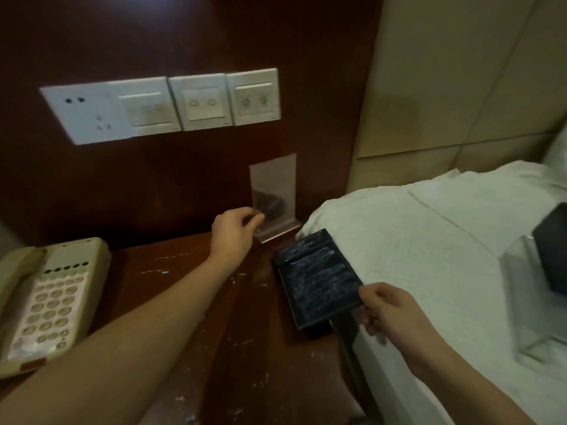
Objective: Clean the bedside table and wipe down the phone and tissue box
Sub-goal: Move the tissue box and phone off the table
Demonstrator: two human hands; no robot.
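Observation:
The dark wooden bedside table point(196, 302) carries white smears and specks. A beige push-button phone point(46, 299) lies at its left edge. My left hand point(237, 230) reaches to the back of the table and pinches the base of a clear acrylic sign stand point(274, 191). My right hand point(389, 311) grips the near corner of a black tray point(317, 279) with a scuffed, dusty inside, at the table's right edge next to the bed. A black box point(552, 250), possibly the tissue box, rests on the bed at the far right, partly cut off.
A row of white sockets and switches point(165, 105) is set in the brown wall panel above the table. The bed with white sheets point(429, 240) and a beige padded headboard point(460, 87) fills the right side. A clear acrylic piece point(534, 320) lies on the bed.

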